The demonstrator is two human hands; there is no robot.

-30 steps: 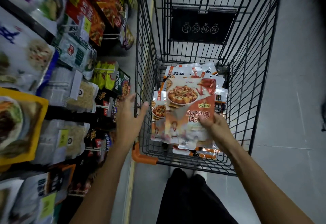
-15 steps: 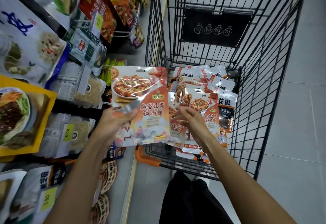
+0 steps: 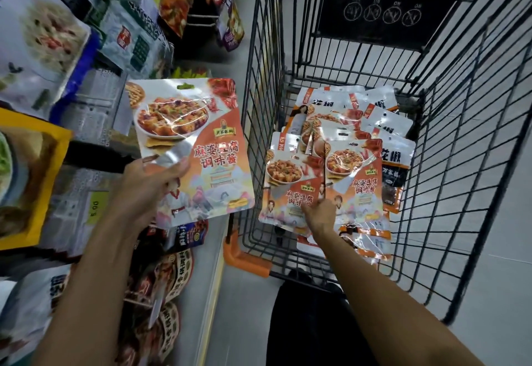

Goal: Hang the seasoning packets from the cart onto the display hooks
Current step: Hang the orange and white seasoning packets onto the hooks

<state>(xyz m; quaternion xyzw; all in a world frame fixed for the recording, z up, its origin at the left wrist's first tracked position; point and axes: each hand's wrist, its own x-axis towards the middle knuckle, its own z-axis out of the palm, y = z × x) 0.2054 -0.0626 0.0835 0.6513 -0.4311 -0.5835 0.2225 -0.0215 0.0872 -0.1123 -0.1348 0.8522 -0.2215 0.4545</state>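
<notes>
Lifted from the black wire cart (image 3: 449, 181), the glossy orange seasoning packet (image 3: 195, 149) sits gripped in your left hand (image 3: 144, 190) at centre-left, hook-ready; your right hand (image 3: 321, 213): hold unclear.

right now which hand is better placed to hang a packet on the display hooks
Left. The left hand grips a mapo tofu seasoning packet, raised outside the cart beside the display; the right hand is down among packets inside it.

The person shows bare forearms (image 3: 95, 279) and wears a black garment (image 3: 311, 325) below.
</notes>
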